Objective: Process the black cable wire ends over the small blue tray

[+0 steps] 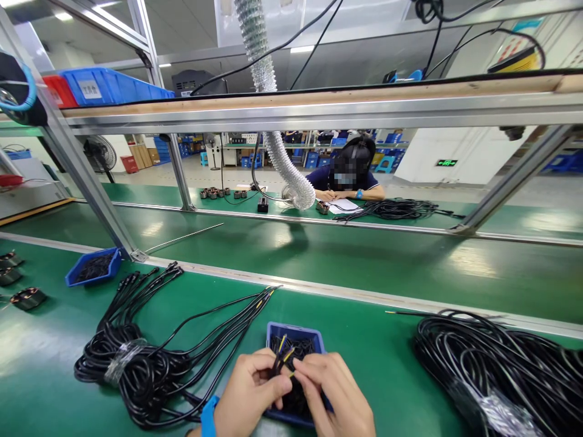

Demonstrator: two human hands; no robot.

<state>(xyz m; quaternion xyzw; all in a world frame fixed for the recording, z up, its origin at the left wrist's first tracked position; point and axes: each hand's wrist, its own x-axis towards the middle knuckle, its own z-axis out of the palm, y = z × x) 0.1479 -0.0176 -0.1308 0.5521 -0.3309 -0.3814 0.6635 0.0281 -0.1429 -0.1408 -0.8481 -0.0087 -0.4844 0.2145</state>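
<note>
My left hand (249, 388), with a blue band at its wrist, is closed around black cables (276, 359) whose stripped ends show yellow wires (283, 343). My right hand (336, 391) pinches at one yellow wire end beside the left fingertips; any smaller piece between those fingers is hidden. Both hands are above a blue bin (295, 328) holding many small black pieces. To their left lies a bundle of black cables (136, 370), tied with clear wrap, its yellow-tipped ends pointing toward the bin.
A larger black cable coil (496, 364) lies at right. Farther left are a small blue tray (94, 267) of black pieces and several copper-wound motor parts (28, 298). Metal frame posts and a shelf (319, 112) cross ahead. A silver duct (291, 173) hangs down; a person (348, 173) sits opposite.
</note>
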